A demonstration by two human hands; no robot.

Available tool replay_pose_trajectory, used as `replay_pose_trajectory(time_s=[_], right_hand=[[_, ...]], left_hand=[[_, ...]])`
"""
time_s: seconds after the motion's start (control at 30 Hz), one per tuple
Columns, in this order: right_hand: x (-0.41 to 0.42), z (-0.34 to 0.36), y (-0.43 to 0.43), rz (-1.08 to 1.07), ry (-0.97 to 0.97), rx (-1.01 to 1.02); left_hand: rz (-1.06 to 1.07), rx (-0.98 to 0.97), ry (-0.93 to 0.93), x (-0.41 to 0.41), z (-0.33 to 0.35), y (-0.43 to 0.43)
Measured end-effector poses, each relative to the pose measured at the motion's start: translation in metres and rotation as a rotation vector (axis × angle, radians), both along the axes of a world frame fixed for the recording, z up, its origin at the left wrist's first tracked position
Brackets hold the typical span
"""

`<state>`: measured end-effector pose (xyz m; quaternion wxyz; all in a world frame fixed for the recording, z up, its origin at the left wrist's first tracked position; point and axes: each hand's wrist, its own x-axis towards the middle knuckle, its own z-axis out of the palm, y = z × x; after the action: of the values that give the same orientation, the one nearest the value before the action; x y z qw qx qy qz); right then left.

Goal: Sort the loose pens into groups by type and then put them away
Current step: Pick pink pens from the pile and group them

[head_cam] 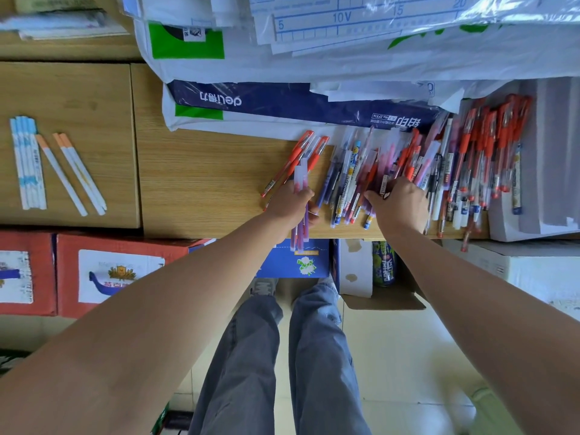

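A: Left hand [290, 204], mid-frame?

B: Fingers curled round a small bundle of purple pens [300, 183]. Frosted caps point up-frame, and the lower ends stick out past the near edge of the surface [204, 183]. Count unclear, since the hand covers the barrels' middles.

A: Right hand [400, 204]?

B: Back of the hand faces the camera, with the fingertips pushed into the pile of loose pens [464, 164], right of centre. The fingertips are hidden among the barrels, so I cannot tell whether it grips one or only touches.

A: The pile itself?

B: Mixed: red-grip, purple, dark, a few patterned. Its upper end runs under the paper packs [282, 102] that overhang from the top of the frame. The pens overlap and blur, so no count is possible.

A: Anything lying apart?

B: Red pens [314, 157] just left of the pile, angled, lower ends behind the left hand. Far left of frame, well apart, is a tight row of blue-and-white pens [27, 164]. Three orange-capped pens [61, 176] lie beside that row.

A: Below the surface?

B: Red boxes [119, 274] at lower left. A blue box [298, 262] and a can [383, 262] sit at centre, partly masked by the forearms. Labels hard to read.
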<state>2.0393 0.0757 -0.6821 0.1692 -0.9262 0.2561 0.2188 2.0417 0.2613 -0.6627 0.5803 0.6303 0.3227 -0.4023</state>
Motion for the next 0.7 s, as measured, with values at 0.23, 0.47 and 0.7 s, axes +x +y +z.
replay_pose_trajectory(time_s=[0.23, 0.47, 0.7], right_hand=[[0.000, -0.007, 0.005, 0.007, 0.041, -0.012], [0.008, -0.010, 0.009, 0.052, 0.075, -0.043], [0.014, -0.017, 0.011, 0.142, 0.124, -0.115]], left_hand=[[0.044, 0.003, 0.009, 0.001, 0.000, -0.001], [0.050, -0.002, 0.024, -0.001, 0.001, -0.002], [0.058, -0.029, 0.021, -0.003, 0.002, 0.003]])
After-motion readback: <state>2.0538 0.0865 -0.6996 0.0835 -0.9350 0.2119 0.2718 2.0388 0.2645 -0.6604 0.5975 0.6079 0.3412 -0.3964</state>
